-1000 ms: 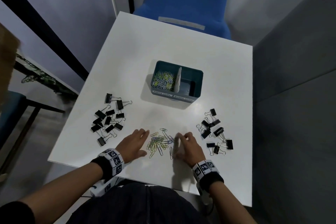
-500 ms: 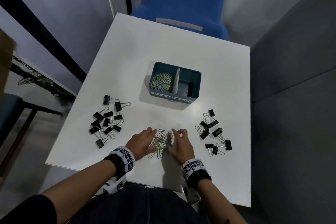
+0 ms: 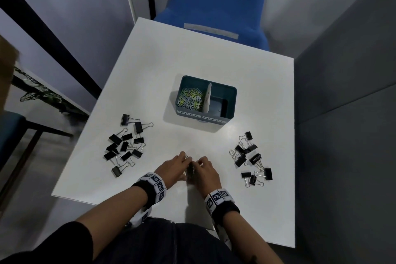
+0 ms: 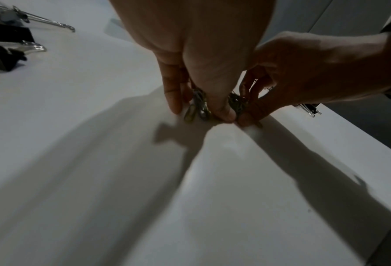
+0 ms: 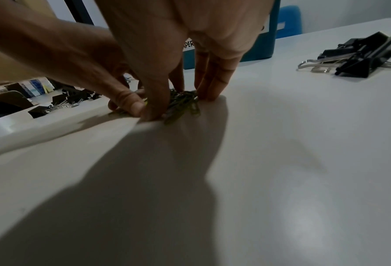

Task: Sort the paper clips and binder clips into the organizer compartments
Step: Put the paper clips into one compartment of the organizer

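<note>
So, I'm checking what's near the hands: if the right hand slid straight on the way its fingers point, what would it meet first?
The right hand points up-left; its fingers already touch the bunched paper clips. Just beyond those comes the left hand, closing from the other side. The organizer lies further off, though depth is unclear.

Black wristbands (image 3: 145, 192) carry white marker blocks (black square patterns); black sleeve (image 3: 70, 236), dark trousers.

White square table (image 3: 192, 66) seen from above, its near edge toward the viewer. Blue chair (image 3: 214, 2) with grey strips across its back stands at the table's far edge. Grey partition wall (image 3: 347, 92) runs along the right side. Dark chair frame (image 3: 32, 133) and a white-edged surface stand on the left, beyond the table.
</note>
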Demonstrator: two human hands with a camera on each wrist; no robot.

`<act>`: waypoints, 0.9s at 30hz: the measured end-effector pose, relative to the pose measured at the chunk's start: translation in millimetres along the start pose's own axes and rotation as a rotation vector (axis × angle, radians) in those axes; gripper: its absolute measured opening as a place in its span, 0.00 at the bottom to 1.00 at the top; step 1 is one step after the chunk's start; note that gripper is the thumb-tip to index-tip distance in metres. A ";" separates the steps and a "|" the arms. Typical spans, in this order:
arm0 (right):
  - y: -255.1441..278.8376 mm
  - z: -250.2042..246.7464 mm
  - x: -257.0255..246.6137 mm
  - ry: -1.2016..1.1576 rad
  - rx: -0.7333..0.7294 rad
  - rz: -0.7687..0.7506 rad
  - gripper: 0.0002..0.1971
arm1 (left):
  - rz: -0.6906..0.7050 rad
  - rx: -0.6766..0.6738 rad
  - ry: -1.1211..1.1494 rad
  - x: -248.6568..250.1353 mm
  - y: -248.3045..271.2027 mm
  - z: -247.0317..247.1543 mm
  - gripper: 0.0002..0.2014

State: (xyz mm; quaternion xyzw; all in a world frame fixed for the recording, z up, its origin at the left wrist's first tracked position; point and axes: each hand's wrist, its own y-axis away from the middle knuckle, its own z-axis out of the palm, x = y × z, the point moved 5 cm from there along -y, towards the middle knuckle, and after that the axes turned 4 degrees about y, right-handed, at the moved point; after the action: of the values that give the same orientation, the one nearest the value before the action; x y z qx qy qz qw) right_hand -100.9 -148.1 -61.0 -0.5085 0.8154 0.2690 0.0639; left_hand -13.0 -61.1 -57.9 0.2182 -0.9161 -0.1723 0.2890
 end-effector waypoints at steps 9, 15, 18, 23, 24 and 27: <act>-7.1 -1.3 12.3 -0.042 0.034 0.090 0.04 | 0.004 0.093 0.088 -6.3 -5.6 -5.0 0.08; -10.2 -14.7 33.7 -0.217 0.052 0.259 0.04 | -0.058 0.092 0.217 -18.1 -11.1 -11.7 0.05; -6.9 -17.5 42.4 -0.239 0.021 0.302 0.06 | -0.088 0.121 0.274 -23.4 -13.3 -21.6 0.04; 8.0 -25.1 55.9 -0.356 0.021 0.336 0.08 | -0.010 0.215 0.342 -15.3 -11.3 -70.9 0.04; 10.4 -27.3 57.2 -0.362 0.030 0.333 0.07 | 0.020 0.247 0.355 -10.7 -11.7 -86.3 0.04; 12.6 -39.6 55.4 -0.360 0.081 0.309 0.07 | 0.070 0.354 0.381 3.2 -18.3 -138.7 0.03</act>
State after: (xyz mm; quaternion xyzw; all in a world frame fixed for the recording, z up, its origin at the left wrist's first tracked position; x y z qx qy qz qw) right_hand -131.4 -207.8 -43.7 -0.3188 0.8691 0.3290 0.1865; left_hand 74.0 -104.4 42.8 0.2621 -0.8679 0.0449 0.4196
